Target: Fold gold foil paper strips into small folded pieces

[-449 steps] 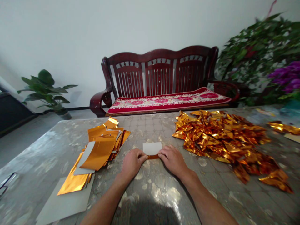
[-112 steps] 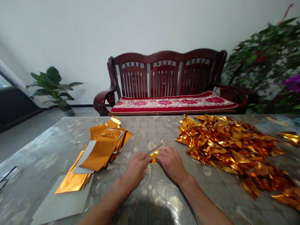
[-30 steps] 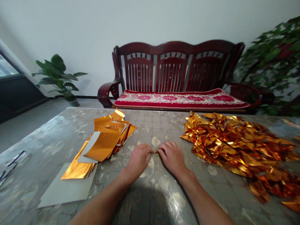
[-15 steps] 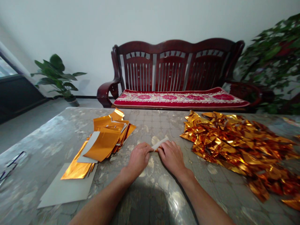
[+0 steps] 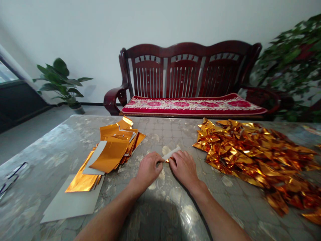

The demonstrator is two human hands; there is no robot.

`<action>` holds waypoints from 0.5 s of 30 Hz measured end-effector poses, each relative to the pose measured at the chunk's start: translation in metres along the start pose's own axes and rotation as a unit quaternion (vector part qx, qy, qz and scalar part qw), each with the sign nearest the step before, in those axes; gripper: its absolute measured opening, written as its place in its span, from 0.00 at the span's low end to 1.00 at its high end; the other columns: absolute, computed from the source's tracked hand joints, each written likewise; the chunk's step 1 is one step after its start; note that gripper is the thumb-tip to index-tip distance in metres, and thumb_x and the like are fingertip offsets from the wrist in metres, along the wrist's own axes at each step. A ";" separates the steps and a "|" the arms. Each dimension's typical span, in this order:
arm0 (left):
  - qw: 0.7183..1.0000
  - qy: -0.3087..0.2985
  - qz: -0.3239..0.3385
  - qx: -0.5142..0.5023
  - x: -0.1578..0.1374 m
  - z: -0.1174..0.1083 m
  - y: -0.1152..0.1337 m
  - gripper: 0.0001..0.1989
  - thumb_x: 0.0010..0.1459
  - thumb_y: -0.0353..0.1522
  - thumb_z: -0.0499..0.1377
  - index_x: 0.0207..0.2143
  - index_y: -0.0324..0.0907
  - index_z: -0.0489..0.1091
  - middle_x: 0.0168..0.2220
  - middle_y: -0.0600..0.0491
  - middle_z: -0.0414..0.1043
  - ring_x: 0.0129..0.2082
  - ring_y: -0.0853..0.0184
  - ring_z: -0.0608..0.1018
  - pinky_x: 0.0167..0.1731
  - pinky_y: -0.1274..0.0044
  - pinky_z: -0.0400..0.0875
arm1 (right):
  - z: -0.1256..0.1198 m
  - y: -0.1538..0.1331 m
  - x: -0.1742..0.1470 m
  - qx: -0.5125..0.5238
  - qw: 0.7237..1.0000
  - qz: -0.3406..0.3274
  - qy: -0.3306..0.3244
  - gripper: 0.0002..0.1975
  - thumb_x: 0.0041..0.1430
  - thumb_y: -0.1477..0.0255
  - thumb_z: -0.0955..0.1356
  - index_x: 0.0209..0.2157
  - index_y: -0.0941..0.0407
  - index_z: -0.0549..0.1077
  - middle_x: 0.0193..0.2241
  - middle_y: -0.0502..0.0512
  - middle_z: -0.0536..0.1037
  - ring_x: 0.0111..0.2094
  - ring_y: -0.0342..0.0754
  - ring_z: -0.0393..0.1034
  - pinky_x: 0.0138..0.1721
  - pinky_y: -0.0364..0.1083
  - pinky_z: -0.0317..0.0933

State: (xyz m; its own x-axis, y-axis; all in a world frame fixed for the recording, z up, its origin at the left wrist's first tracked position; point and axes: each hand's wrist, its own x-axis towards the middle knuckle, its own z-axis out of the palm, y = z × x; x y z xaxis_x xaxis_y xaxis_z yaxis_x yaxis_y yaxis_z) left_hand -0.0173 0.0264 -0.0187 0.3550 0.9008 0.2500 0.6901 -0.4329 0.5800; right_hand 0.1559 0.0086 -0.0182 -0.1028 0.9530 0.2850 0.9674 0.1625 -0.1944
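Observation:
Between my hands, low over the table, is a sheet of gold foil paper (image 5: 171,153), folded into a narrow strip with its pale back showing and a bit of gold at the lower edge. My left hand (image 5: 150,168) pinches its left end. My right hand (image 5: 184,167) is closed on the right part, its fingers covering much of the strip. To the left lies a loose stack of flat gold foil sheets (image 5: 110,152), some pale side up. A heap of folded gold foil pieces (image 5: 248,154) spreads over the right side.
Pale grey sheets (image 5: 72,204) lie under the near end of the stack. Eyeglasses (image 5: 11,179) rest at the left edge of the patterned table (image 5: 150,217). Beyond stand a dark wooden bench (image 5: 185,77) with a red cushion, a potted plant (image 5: 62,80) and leafy greenery (image 5: 291,60).
My left hand has shifted very slightly, its thumb drawn a little lower at the strip's left end. The right hand and the piles look the same.

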 end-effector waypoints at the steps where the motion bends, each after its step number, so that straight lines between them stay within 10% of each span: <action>1: 1.000 0.000 -0.004 -0.002 0.000 0.000 0.000 0.13 0.53 0.23 0.57 0.35 0.44 0.79 0.35 0.53 0.76 0.38 0.67 0.76 0.42 0.77 0.68 | 0.000 0.000 0.000 0.000 1.000 0.001 -0.001 0.08 0.64 0.68 0.65 0.31 0.53 0.71 0.35 0.51 0.74 0.40 0.50 0.63 0.37 0.47 0.48; 15: 0.999 0.002 -0.027 0.040 0.002 0.000 0.008 0.05 0.58 0.30 0.61 0.30 0.44 0.77 0.32 0.54 0.75 0.36 0.68 0.75 0.38 0.77 0.64 | -0.003 -0.003 0.000 -0.006 1.000 -0.001 -0.005 0.08 0.65 0.69 0.64 0.31 0.54 0.71 0.36 0.53 0.74 0.41 0.51 0.63 0.37 0.48 0.49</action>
State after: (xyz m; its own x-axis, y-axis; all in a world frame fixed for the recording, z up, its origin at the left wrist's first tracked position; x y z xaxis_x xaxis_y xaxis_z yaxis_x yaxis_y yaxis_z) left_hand -0.0114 0.0252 -0.0132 0.3137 0.9230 0.2226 0.7567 -0.3847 0.5286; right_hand 0.1534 0.0071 -0.0144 -0.1069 0.9554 0.2753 0.9700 0.1610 -0.1821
